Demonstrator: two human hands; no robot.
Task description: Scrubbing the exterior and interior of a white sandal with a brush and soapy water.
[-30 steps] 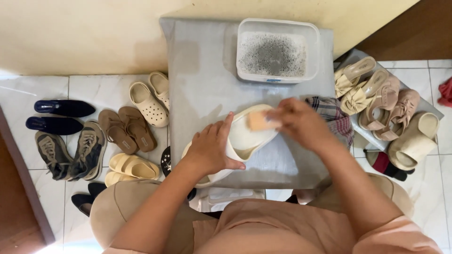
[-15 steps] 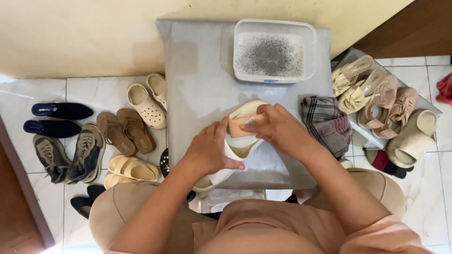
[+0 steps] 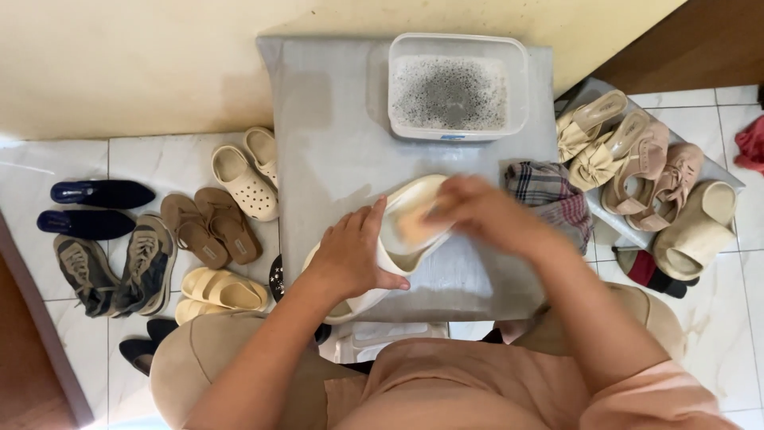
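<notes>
Cream foam-type shoe [image 3: 402,239] lies on the grey table [image 3: 334,135], long axis diagonal, toe toward the far right. Left hand [image 3: 350,259] clamps its middle (best hold: sidewalls). Right hand [image 3: 485,211] pinches an orange sponge [image 3: 415,225] on the upper. Probably light, flexible, slippery if wet.

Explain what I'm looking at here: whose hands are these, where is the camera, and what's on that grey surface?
The camera sits on a person's head and looks down at their own two hands. The left hand steadies a cream slip-on shoe on a grey covered table. The right hand, blurred, presses a small orange sponge into the shoe. Farther back stands a clear plastic tub of speckled foamy water, and a checked cloth lies at the right. More shoes line the tiled floor on both sides.
</notes>
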